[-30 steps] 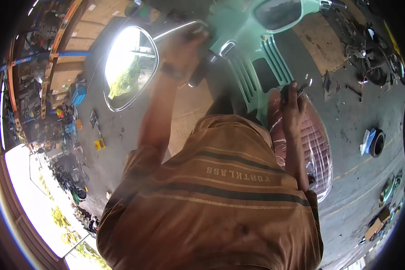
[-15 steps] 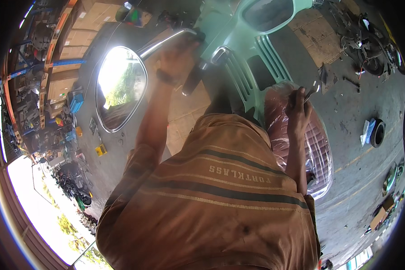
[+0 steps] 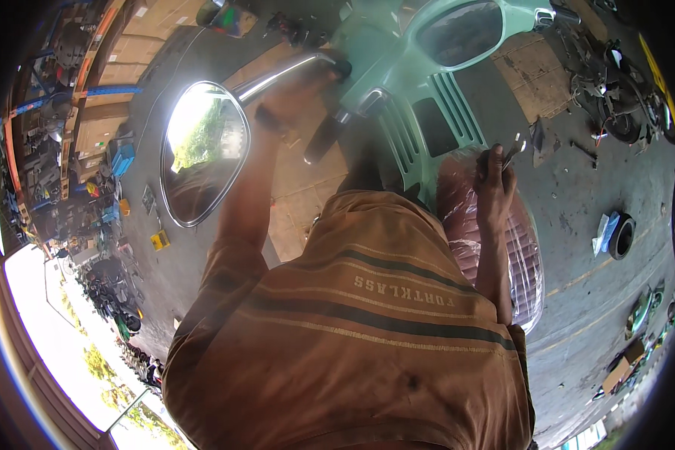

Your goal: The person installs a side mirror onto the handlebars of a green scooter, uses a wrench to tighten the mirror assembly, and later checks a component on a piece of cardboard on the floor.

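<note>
The green scooter (image 3: 397,67) stands ahead of me, with a dark handlebar grip (image 3: 324,140) on its left side. A chrome-rimmed mirror (image 3: 206,146) sits on a bent chrome stem (image 3: 285,75) at the left handlebar. My left hand (image 3: 296,97) is at the lower end of that stem, behind it; its fingers are blurred and partly hidden. Over the plastic-wrapped brown seat (image 3: 517,255), my right hand (image 3: 495,180) is closed around a small metal spanner (image 3: 515,150), whose bright end sticks out past the fingers.
Shelving with cardboard boxes (image 3: 101,124) lines the left. Flattened cardboard (image 3: 307,191) lies under the scooter. On the right floor are motorcycle parts (image 3: 619,97), a small tyre (image 3: 622,236) and an open carton (image 3: 619,373). A yellow object (image 3: 160,240) lies left of me.
The view has shifted slightly. My left hand stays at the stem's lower end and is a little less smeared. The right hand keeps its hold on the spanner.
</note>
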The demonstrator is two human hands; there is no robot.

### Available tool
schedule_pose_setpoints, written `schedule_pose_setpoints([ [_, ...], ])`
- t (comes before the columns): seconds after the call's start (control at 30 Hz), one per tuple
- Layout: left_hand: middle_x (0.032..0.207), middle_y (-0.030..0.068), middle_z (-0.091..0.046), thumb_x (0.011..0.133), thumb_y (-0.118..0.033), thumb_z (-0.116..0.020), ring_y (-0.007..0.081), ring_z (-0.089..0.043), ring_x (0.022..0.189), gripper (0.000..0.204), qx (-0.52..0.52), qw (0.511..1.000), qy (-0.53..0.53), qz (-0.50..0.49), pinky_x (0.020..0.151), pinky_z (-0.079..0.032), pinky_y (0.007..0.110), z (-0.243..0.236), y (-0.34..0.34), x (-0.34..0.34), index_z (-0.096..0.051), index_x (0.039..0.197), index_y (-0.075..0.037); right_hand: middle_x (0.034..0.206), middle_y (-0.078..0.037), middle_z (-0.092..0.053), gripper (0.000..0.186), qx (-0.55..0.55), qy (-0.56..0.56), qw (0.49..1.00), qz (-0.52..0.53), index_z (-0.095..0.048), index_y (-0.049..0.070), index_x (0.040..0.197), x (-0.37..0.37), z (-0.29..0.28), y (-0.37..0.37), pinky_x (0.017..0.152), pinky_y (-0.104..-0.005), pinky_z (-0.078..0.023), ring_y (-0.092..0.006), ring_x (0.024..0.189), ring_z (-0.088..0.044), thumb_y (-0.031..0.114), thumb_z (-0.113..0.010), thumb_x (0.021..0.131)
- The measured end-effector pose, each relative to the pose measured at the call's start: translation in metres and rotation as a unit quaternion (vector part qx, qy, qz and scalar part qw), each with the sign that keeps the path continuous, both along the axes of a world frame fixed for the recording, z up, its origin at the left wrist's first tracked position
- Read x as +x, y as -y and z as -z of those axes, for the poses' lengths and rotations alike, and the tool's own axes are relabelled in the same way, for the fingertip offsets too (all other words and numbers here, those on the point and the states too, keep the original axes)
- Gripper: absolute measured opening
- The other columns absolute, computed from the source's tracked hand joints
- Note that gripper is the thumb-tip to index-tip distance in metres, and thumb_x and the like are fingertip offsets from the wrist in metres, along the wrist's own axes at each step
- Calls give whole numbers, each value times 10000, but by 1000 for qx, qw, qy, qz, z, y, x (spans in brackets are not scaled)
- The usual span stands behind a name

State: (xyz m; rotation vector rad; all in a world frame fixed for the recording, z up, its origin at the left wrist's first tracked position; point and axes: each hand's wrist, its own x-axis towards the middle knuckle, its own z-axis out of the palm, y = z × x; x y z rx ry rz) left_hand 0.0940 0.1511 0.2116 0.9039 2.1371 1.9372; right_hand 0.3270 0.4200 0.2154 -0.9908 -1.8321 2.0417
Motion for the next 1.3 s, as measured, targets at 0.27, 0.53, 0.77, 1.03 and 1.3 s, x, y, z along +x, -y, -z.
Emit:
schedule_pose_setpoints([
  [0.27,541,-68,-431,788,-94,-757,37,-320,497,252,-150,958,-66,-234,470,-243,238,-38,-38,44,-701,1023,-21,600,50,-358,428,-19,13,1000,7,-450,120,690,-4,1,-1,440,-223,-232,-44,499,-297,426,-451,989],
  [0.53,974,45,-678,789,-170,-749,141,-632,847,325,-181,967,-3,-178,744,-504,296,-24,3,32,-662,1085,-68,584,58,-346,429,-20,-2,999,48,-430,135,637,5,2,-11,431,-225,-179,-37,473,-274,389,-463,981],
  [0.77,971,27,-675,756,-294,-787,109,-618,884,414,-221,955,144,-133,792,-498,268,-36,2,21,-667,1087,-76,597,62,-374,403,-9,22,1000,9,-457,132,676,12,15,-27,430,-216,-197,-31,487,-295,390,-472,986],
  [1.03,847,29,-689,784,-369,-756,89,-585,691,432,-151,979,134,-6,652,-465,241,-23,5,20,-683,1090,-73,604,48,-381,398,-3,14,1000,-23,-474,123,690,-22,-14,-3,440,-230,-236,-50,498,-323,401,-479,976],
  [1.3,831,35,-629,874,-139,-663,116,-605,823,288,-348,786,-347,-374,749,-486,265,20,35,98,-640,1158,-98,639,45,-385,321,5,-79,991,-110,-509,111,791,-34,-7,23,460,-212,-256,-50,530,-333,384,-524,960],
])
